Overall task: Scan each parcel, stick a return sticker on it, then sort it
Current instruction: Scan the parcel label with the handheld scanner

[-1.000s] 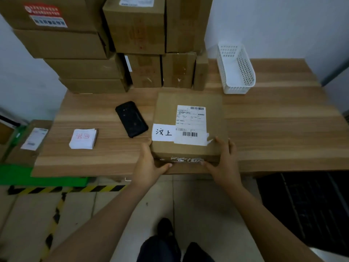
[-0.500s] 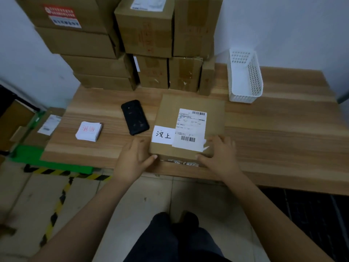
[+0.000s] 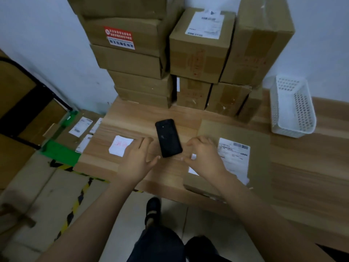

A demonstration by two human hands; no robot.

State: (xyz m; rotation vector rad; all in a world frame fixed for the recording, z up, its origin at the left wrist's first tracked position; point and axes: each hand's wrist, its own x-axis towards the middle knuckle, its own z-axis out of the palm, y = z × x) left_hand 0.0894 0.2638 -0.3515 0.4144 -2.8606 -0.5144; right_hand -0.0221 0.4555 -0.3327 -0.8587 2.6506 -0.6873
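A flat cardboard parcel [image 3: 258, 154] with a white shipping label [image 3: 235, 156] lies on the wooden table [image 3: 306, 173] near its front edge. A black handheld scanner [image 3: 168, 138] lies face down just left of the parcel. A small stack of white return stickers [image 3: 120, 145] with red print sits further left. My left hand [image 3: 137, 160] hovers open between the stickers and the scanner. My right hand [image 3: 204, 156] hovers over the parcel's left edge with fingers loosely curled, holding nothing. Neither hand touches the scanner.
Stacked cardboard boxes [image 3: 198, 53] fill the table's back. A white perforated basket [image 3: 291, 106] stands at the back right. Labelled parcels [image 3: 79, 129] lie on a green platform on the floor to the left, beside yellow-black floor tape [image 3: 75, 207].
Both hands let go of the parcel's front edge and moved left toward the scanner. The view swung left and tilted, so the parcel now lies to the right.
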